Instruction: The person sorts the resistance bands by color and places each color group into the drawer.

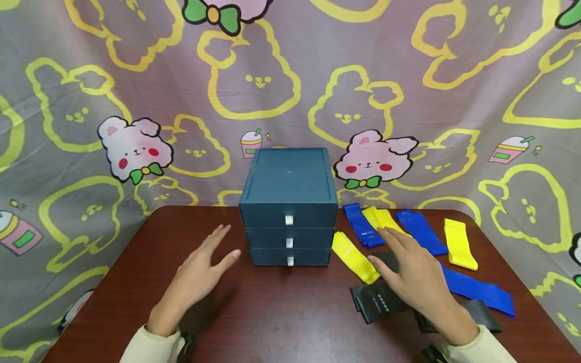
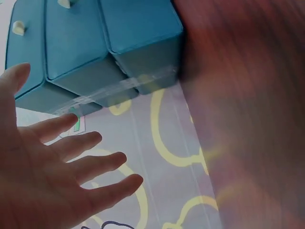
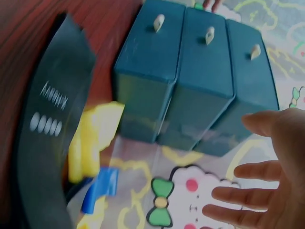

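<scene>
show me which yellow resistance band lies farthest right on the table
The yellow resistance band near the right edge of the table, just right of a blue band; the other yellow bands lie farther left, nearer the drawer unit.

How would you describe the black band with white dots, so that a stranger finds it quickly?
Start at the blue drawer box. In the head view, below it and to the right, beside the right hand, lies the black band, the only black one with white print visible.
</scene>
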Available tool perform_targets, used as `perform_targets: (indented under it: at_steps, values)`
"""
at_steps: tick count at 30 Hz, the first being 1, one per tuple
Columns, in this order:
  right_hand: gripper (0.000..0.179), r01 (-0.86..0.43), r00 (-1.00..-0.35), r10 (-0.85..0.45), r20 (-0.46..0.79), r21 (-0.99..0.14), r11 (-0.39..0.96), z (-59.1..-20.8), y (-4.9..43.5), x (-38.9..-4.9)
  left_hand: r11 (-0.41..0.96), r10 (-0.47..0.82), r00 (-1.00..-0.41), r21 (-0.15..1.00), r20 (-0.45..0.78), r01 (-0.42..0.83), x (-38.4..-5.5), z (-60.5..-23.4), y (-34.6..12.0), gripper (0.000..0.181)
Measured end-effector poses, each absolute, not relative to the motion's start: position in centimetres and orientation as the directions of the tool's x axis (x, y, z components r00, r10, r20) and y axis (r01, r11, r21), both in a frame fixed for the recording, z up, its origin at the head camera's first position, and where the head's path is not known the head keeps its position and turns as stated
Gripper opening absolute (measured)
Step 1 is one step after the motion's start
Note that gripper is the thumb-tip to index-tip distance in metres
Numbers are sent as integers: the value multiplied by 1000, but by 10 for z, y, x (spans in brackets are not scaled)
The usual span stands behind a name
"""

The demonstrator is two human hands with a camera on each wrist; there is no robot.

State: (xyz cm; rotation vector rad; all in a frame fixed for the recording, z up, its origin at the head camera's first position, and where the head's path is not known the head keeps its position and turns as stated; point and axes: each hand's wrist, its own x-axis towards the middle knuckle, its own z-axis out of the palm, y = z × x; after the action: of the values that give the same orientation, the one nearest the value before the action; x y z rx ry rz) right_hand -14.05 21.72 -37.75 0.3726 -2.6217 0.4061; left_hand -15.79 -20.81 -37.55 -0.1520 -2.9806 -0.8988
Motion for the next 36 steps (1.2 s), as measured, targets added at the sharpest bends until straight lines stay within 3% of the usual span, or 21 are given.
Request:
perform_targets:
  at_steps: [7, 17, 36]
  values:
    - [62, -429, -807, -230, 544, -272, 862, -373, 194, -137, 708, 111, -993, 698, 38, 106, -159, -358, -202, 80]
    - [55, -565, -756, -265, 599, -392, 726, -361, 156, -140, 509, 213, -966, 828, 145, 237, -182, -333, -196, 69]
    - [47, -664, -743, -337, 579, -573, 480, -350, 101, -164, 219, 287, -954, 963, 88, 155, -231, -321, -185, 61]
